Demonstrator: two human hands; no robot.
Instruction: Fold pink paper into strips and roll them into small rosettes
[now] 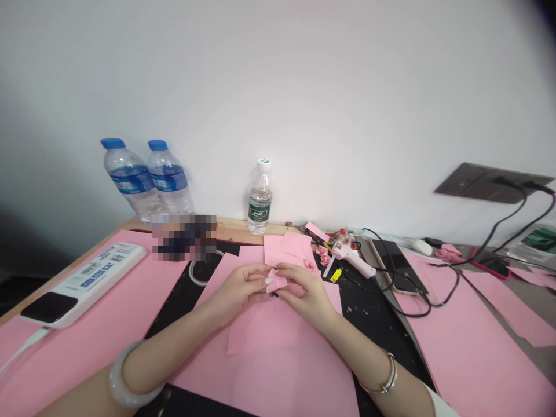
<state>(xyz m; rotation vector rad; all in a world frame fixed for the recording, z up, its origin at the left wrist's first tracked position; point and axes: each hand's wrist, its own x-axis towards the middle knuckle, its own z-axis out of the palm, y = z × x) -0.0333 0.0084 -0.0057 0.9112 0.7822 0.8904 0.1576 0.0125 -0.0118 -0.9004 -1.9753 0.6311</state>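
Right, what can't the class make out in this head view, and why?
In the head view:
Held pink paper: partly hidden by the left hand and right hand.
Dark shape: blurred by pixelation.
Far-right bottle: cut off by the right edge.
White cable: cut off by the left edge.
Yellow tag: print too small.

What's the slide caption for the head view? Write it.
Left hand and right hand hold a small pink paper piece over pink sheets, a hot-glue gun and paper roses nearby.
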